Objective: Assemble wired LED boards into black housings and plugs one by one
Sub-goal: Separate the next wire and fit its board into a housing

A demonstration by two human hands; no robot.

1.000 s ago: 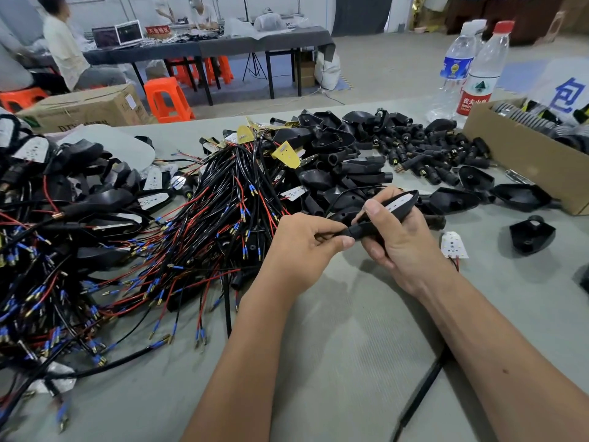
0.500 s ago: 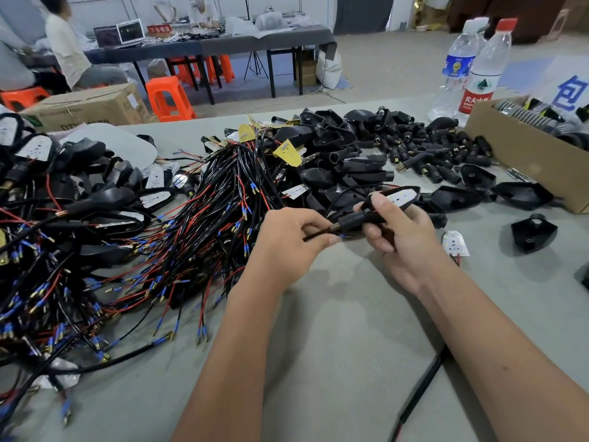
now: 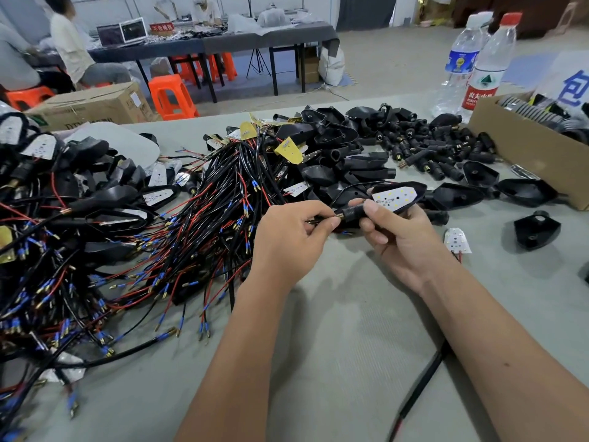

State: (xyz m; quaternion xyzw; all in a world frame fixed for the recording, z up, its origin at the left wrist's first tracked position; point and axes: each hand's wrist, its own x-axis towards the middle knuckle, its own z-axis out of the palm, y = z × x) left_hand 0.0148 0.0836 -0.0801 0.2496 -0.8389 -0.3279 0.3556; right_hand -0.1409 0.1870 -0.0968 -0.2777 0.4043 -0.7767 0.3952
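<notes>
Plug [image 3: 352,214] now farther from left hand [image 3: 291,239].

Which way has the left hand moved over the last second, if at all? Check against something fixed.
Yes. The left hand has drawn slightly left, away from the loose LED board lying on the table.

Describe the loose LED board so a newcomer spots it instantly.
Start at the cardboard box on the table's right edge, then come toward the right hand. Just right of that hand lies a small white LED board, alone, without any black housing.
</notes>
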